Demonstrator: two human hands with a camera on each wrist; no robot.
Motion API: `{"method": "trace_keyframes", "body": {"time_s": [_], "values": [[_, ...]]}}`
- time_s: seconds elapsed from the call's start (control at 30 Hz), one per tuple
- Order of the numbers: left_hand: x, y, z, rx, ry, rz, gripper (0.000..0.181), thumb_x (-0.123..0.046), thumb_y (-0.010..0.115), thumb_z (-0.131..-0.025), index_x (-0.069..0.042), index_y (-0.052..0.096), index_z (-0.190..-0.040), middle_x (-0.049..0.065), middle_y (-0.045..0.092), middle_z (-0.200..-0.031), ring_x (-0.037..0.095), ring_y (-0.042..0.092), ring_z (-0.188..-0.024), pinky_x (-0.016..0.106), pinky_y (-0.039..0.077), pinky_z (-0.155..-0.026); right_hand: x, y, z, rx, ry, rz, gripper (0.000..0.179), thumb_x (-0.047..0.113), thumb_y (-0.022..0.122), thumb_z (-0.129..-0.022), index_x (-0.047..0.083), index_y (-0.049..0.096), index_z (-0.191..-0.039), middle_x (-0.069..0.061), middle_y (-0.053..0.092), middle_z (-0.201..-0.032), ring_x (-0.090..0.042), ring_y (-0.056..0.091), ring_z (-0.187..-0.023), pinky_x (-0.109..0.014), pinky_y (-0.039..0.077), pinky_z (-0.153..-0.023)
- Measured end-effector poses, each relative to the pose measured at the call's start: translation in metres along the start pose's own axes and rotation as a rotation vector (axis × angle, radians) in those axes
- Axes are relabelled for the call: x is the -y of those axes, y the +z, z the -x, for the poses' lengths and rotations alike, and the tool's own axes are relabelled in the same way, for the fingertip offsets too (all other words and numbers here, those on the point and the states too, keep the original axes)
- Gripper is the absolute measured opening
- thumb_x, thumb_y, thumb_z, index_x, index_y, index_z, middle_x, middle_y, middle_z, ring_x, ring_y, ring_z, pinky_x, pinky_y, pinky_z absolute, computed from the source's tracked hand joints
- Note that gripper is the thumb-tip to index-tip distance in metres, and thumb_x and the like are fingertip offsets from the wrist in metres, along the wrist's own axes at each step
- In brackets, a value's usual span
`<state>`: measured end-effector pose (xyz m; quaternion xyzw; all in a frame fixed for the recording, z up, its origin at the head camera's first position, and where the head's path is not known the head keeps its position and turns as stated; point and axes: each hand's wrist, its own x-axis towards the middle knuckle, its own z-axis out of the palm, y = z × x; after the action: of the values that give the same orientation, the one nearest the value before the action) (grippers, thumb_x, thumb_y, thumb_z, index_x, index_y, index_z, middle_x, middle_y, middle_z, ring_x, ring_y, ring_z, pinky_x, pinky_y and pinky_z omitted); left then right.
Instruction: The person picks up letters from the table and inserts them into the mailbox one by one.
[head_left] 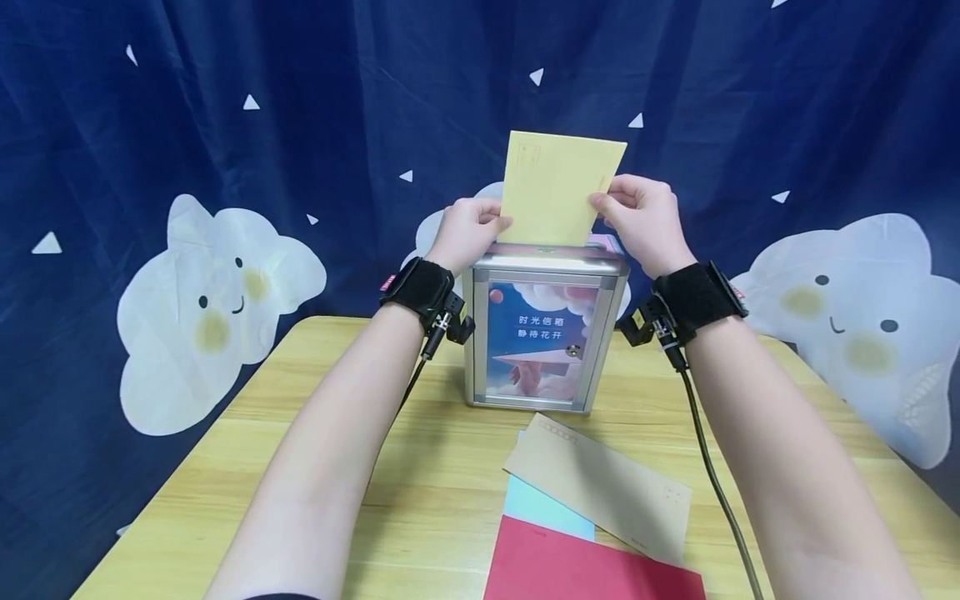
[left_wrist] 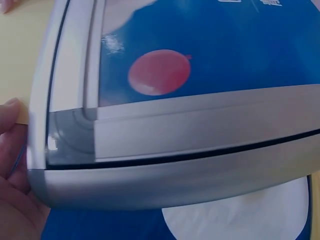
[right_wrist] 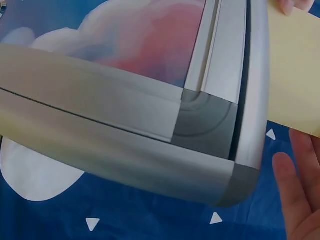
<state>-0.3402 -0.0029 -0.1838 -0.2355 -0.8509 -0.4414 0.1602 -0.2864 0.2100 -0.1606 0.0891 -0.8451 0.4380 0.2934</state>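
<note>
I see a pale yellow envelope [head_left: 555,187] near upright, side edges pinched between left grip [head_left: 467,232] and right grip [head_left: 645,217]; printed box mark above left grip. Silver-framed box [head_left: 543,333] upright below both; envelope's lower edge meets its top, insertion unclear.

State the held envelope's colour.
The held envelope is pale yellow; it shows best in the head view.

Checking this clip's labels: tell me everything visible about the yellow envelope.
The yellow envelope, apparently paper, looks flat and rectangular, with faint printing at upper left and right edge. It stands nearly upright at the top of the box. The left hand and right hand pinch opposite sides. Whether its bottom is inside cannot be seen.
</note>
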Motion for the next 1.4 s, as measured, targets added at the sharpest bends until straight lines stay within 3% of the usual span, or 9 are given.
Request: {"method": "trace_keyframes", "body": {"time_s": [0.2,0.37,0.67,0.83,0.97,1.17,1.27,1.4], "values": [[0.004,0.002,0.001,0.002,0.001,-0.002,0.022,-0.019,0.060,-0.089,-0.008,0.068,-0.106,0.005,0.069,-0.104,0.011,0.061,-0.098,0.027,0.047,-0.083,0.006,-0.003,-0.001,-0.070,-0.030,-0.040,0.026,0.019,0.061,-0.089,0.004,0.065,-0.109,0.003,0.068,-0.087,-0.011,0.060,-0.080,-0.022,0.052,-0.075],[0.008,0.004,0.001,0.003,-0.004,0.007,0.021,-0.017,0.061,-0.089,-0.006,0.068,-0.105,0.006,0.070,-0.102,0.011,0.062,-0.093,0.028,0.048,-0.080,0.011,-0.007,-0.003,-0.112,-0.054,-0.067,0.028,0.020,0.061,-0.089,0.009,0.064,-0.114,0.003,0.066,-0.089,-0.010,0.061,-0.081,-0.021,0.052,-0.076],[0.013,0.007,0.002,-0.010,-0.004,0.011,0.019,-0.016,0.062,-0.088,-0.005,0.069,-0.102,0.007,0.070,-0.100,0.013,0.062,-0.087,0.029,0.048,-0.079,0.019,-0.009,-0.005,-0.097,-0.058,-0.080,0.027,0.024,0.062,-0.087,0.003,0.068,-0.105,0.005,0.066,-0.087,-0.010,0.062,-0.080,-0.017,0.052,-0.072],[0.015,0.004,0.000,0.001,-0.004,0.025,0.025,-0.020,0.063,-0.088,-0.007,0.068,-0.108,0.005,0.069,-0.105,0.010,0.062,-0.095,0.027,0.047,-0.084,0.018,-0.009,-0.004,-0.086,-0.069,-0.063,0.025,0.021,0.061,-0.088,0.001,0.069,-0.102,0.005,0.065,-0.084,-0.009,0.062,-0.077,-0.014,0.051,-0.069],[0.007,-0.006,-0.002,-0.048,0.033,0.051,0.033,-0.025,0.064,-0.087,-0.012,0.064,-0.118,0.002,0.068,-0.108,0.007,0.059,-0.100,0.024,0.046,-0.086,0.016,-0.009,-0.003,-0.075,-0.088,-0.048,0.024,0.020,0.061,-0.088,0.001,0.069,-0.101,0.006,0.065,-0.083,-0.008,0.062,-0.076,-0.012,0.051,-0.068],[-0.017,-0.022,-0.004,-0.151,0.161,0.169,0.040,-0.020,0.063,-0.088,-0.011,0.057,-0.126,0.005,0.067,-0.111,0.005,0.057,-0.105,0.023,0.044,-0.091,0.016,-0.007,-0.003,-0.072,-0.101,-0.052,0.024,0.020,0.062,-0.088,0.001,0.069,-0.100,0.005,0.065,-0.083,-0.008,0.061,-0.076,-0.013,0.051,-0.068],[-0.027,-0.024,-0.004,-0.160,0.182,0.167,0.035,-0.020,0.062,-0.088,-0.011,0.060,-0.122,0.005,0.068,-0.109,0.006,0.059,-0.100,0.022,0.045,-0.089,0.015,-0.005,-0.002,-0.064,-0.104,-0.048,0.024,0.020,0.062,-0.088,0.001,0.069,-0.100,0.005,0.065,-0.083,-0.009,0.062,-0.075,-0.014,0.051,-0.068],[-0.035,-0.020,-0.002,-0.172,0.157,0.112,0.024,-0.022,0.062,-0.089,-0.011,0.068,-0.109,0.003,0.070,-0.101,0.007,0.062,-0.092,0.021,0.046,-0.084,0.013,-0.003,-0.002,-0.059,-0.104,-0.039,0.024,0.020,0.063,-0.087,0.001,0.070,-0.100,0.003,0.066,-0.083,-0.008,0.063,-0.074,-0.014,0.052,-0.067]]}}
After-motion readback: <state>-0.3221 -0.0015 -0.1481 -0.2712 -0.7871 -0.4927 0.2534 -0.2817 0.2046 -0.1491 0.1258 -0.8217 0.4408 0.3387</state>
